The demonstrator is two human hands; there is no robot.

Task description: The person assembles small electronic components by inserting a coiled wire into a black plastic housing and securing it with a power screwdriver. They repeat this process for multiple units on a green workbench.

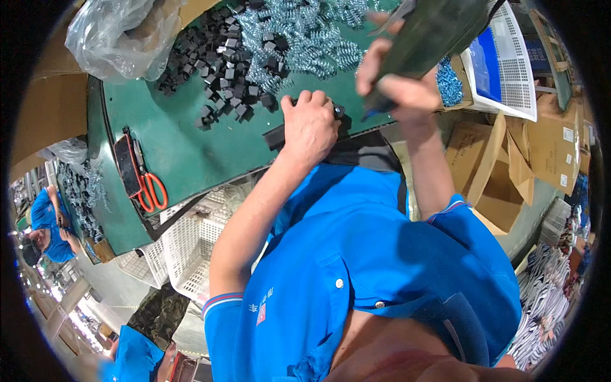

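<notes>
My left hand [310,127] is closed over a black part [274,138] at the near edge of the green table [210,156]. One end of that part pokes out left of the hand, and a dark rounded piece [338,111] shows by the fingertips. My right hand [407,89], smeared by motion, grips a large dark elongated tool [439,38] whose exact kind I cannot make out. The tool's narrow end points down toward the table edge, right of my left hand. Beyond the left hand lie a pile of small black blocks [223,76] and a heap of metal springs [305,41].
Orange-handled scissors [151,191] lie beside a dark tray on the left. A clear plastic bag [121,38] sits far left. Blue screws [449,83] fill a box at right, near a white crate [509,63]. White baskets [191,248] and an open carton [493,172] stand below.
</notes>
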